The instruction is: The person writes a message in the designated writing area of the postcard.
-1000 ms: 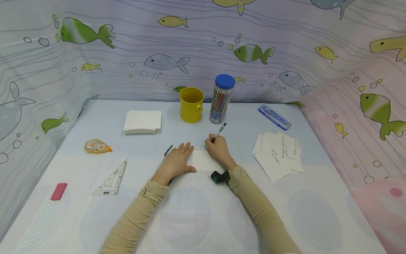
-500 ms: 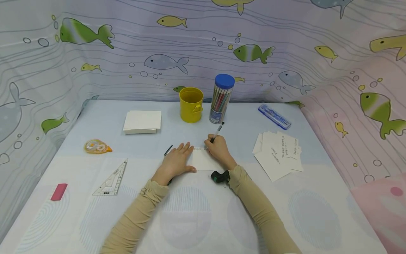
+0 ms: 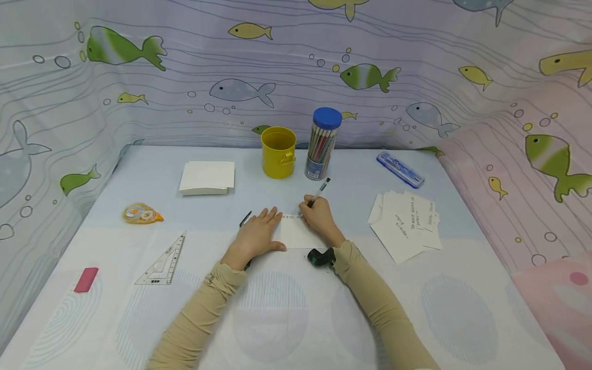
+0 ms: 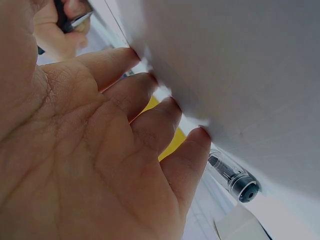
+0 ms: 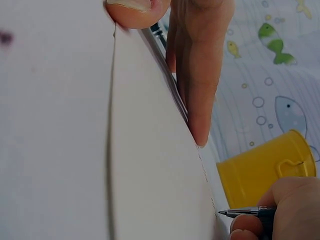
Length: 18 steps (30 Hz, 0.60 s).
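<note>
A small white card (image 3: 298,234) lies flat on the pale blue worktop (image 3: 139,318), near the middle, between the person's two hands. The right hand (image 3: 319,218) has its fingers curled around a pen (image 3: 318,192), whose tip meets the card's far edge beside a short line of writing. The left hand (image 3: 256,234) lies with straight fingers flat on the worktop, its thumb side at the card's left edge, steadying it. Compared with the pictures from a moment ago, the card and left hand have not moved; only the pen's upper end has tilted slightly, which suggests writing is under way along that first line, with most of the card blank. A second dark pen (image 3: 245,219) pokes out just beyond the left hand's fingers. A small black and green object (image 3: 320,256) sits just beside the right wrist. To the right lies a loose spread of written cards (image 3: 407,223). Farther back stand a yellow cup (image 3: 279,152) and a blue-lidded tube of pencils (image 3: 322,144), with a stack of blank cards (image 3: 207,178) to their left.
</note>
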Each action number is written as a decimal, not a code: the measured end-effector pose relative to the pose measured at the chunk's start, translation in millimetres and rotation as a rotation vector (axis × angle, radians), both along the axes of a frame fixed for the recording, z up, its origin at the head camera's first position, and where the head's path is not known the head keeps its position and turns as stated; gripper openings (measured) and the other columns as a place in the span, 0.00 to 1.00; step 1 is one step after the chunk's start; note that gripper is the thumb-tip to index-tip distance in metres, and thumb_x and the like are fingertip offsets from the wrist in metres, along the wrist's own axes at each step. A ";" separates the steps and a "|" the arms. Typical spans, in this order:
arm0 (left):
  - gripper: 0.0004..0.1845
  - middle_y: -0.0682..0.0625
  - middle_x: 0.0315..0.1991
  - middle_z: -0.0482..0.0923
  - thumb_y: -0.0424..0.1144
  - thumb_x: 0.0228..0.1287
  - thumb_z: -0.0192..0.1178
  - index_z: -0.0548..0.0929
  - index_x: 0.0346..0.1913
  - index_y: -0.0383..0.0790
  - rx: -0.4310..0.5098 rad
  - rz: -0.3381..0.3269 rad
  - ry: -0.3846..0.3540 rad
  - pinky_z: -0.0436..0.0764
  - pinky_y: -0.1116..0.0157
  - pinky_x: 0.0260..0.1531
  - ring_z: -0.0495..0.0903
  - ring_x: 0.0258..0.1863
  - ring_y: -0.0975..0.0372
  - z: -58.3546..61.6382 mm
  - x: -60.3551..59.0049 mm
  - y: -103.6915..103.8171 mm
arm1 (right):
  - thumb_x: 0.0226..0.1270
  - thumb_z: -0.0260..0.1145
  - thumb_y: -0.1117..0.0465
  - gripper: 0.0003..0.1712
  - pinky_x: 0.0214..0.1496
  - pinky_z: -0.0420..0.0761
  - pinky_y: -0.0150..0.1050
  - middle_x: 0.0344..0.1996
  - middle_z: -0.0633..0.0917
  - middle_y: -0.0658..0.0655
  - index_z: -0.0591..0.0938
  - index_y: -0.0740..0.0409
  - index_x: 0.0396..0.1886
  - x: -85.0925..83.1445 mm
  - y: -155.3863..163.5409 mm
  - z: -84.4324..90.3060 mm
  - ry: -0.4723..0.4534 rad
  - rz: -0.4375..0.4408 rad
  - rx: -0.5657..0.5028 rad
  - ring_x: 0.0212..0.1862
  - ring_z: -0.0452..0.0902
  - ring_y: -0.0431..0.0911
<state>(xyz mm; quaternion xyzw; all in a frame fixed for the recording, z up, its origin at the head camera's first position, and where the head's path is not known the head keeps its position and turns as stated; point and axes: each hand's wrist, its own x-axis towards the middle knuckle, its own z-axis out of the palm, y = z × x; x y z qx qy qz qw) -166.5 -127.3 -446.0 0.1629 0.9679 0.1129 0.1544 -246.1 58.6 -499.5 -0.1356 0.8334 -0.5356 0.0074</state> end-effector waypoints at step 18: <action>0.50 0.40 0.77 0.50 0.60 0.56 0.64 0.57 0.75 0.36 -0.002 -0.005 0.004 0.59 0.45 0.72 0.51 0.76 0.46 2.1 0.7 -0.1 | 0.62 0.53 0.68 0.24 0.12 0.52 0.29 0.02 0.62 0.45 0.58 0.52 0.09 0.3 -0.7 0.3 0.025 -0.031 -0.011 0.06 0.55 0.35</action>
